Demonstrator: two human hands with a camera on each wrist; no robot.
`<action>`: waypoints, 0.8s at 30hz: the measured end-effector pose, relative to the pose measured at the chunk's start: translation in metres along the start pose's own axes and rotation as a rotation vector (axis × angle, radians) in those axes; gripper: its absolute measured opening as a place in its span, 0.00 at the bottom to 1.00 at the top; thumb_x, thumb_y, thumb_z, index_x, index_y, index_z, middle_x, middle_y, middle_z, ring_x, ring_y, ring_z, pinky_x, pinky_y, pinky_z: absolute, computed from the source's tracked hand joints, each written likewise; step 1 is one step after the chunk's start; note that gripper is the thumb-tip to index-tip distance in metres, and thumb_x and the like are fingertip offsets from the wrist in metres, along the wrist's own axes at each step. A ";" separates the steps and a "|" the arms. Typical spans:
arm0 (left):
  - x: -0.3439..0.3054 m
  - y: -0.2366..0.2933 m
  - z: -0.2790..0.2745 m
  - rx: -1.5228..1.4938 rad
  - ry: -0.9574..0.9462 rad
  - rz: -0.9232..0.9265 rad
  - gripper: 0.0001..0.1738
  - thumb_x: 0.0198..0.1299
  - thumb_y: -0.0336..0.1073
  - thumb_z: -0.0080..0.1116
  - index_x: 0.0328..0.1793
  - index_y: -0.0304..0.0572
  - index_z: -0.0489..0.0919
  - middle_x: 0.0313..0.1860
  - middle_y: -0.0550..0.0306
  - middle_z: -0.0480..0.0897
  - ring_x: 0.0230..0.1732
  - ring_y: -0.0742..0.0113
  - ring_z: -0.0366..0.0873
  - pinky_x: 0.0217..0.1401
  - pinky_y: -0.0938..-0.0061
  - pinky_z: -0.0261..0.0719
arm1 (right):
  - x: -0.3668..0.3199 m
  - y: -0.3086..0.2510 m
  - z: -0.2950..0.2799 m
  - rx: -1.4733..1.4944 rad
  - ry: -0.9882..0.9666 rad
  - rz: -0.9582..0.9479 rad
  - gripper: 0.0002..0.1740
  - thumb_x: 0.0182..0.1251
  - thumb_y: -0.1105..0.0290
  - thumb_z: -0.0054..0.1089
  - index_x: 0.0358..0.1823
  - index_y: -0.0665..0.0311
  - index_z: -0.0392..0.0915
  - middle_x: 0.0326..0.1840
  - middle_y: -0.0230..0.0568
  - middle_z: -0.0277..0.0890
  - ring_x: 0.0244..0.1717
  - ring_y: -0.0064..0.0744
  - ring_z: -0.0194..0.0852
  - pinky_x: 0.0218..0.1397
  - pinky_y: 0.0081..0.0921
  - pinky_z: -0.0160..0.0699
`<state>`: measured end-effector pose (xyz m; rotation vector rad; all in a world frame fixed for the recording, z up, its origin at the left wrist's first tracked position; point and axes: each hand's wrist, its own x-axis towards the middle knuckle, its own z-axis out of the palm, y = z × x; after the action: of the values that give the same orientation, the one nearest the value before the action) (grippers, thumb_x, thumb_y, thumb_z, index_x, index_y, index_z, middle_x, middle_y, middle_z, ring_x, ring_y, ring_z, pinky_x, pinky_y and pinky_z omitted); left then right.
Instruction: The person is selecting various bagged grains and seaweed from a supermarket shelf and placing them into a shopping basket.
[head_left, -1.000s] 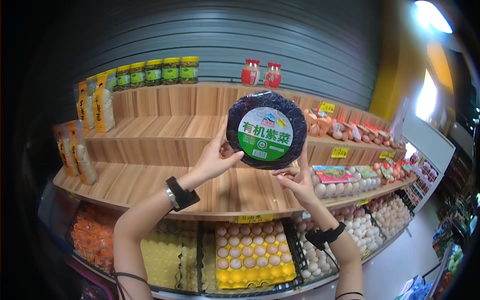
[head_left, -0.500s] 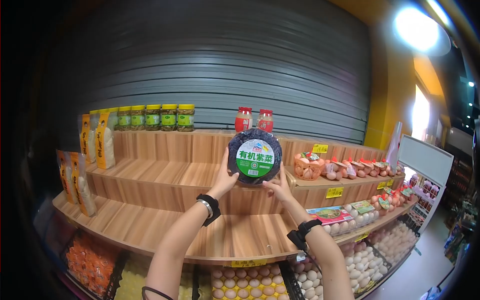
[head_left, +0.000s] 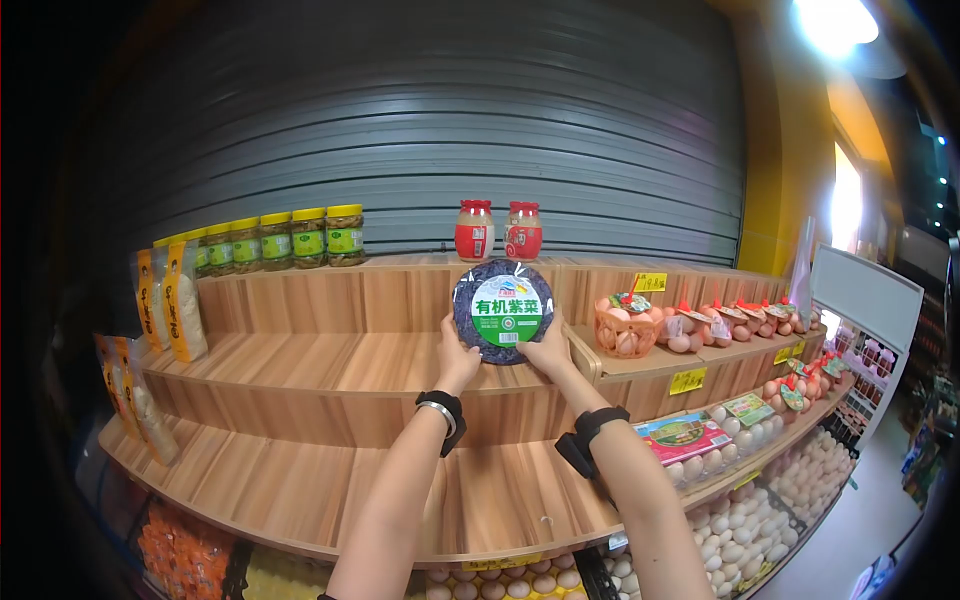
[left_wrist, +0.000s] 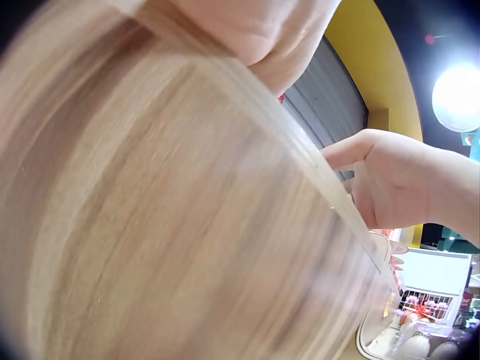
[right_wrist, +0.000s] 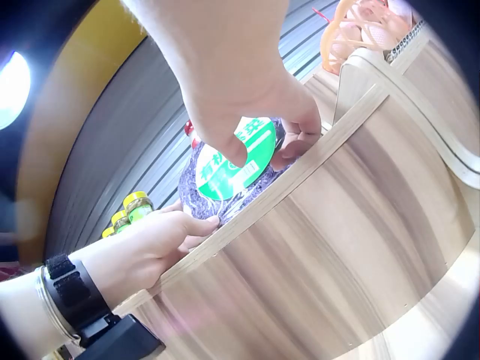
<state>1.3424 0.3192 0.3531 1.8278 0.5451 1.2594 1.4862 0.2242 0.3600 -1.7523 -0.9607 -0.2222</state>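
A round, dark purple pack of dried seaweed with a green and white label stands upright between my hands, above the middle shelf step. My left hand grips its lower left edge, thumb toward the front. The lower right edge is held by my right hand, its thumb on the label side. In the right wrist view the pack is just behind the shelf's front edge, the left hand at its lower side. The left wrist view has the right hand beyond the wooden edge; there the pack is hidden.
Two red-lidded jars stand on the top step behind the pack. Yellow-lidded jars and noodle packets are at left. An egg basket, netted eggs and boxed eggs sit at right. A grey shutter closes the back.
Both hands have carried the seaweed pack forward and away from the head, down toward the middle step, below the red-lidded jars. The head view has also shifted.
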 end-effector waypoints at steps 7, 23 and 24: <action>0.012 -0.029 -0.001 -0.057 0.045 0.025 0.34 0.52 0.16 0.54 0.64 0.36 0.54 0.48 0.48 0.76 0.36 0.69 0.78 0.34 0.78 0.78 | -0.014 -0.021 0.001 0.009 0.040 0.239 0.66 0.34 0.61 0.77 0.72 0.62 0.38 0.61 0.53 0.68 0.60 0.50 0.68 0.62 0.39 0.68; 0.009 -0.025 -0.006 -0.084 0.074 0.032 0.28 0.54 0.16 0.51 0.62 0.41 0.62 0.41 0.56 0.73 0.35 0.73 0.74 0.36 0.76 0.80 | -0.024 -0.027 0.004 -0.153 0.006 0.071 0.50 0.33 0.60 0.79 0.58 0.60 0.56 0.56 0.54 0.67 0.57 0.53 0.68 0.57 0.42 0.70; 0.009 -0.025 -0.006 -0.085 0.074 0.039 0.28 0.54 0.16 0.51 0.62 0.40 0.61 0.41 0.56 0.73 0.35 0.73 0.74 0.36 0.77 0.80 | -0.023 -0.026 0.005 -0.165 0.004 0.067 0.47 0.33 0.59 0.79 0.56 0.61 0.58 0.54 0.53 0.68 0.56 0.53 0.69 0.56 0.41 0.71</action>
<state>1.3429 0.3424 0.3380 1.7341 0.4913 1.3608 1.4514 0.2196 0.3631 -1.9309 -0.9003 -0.2683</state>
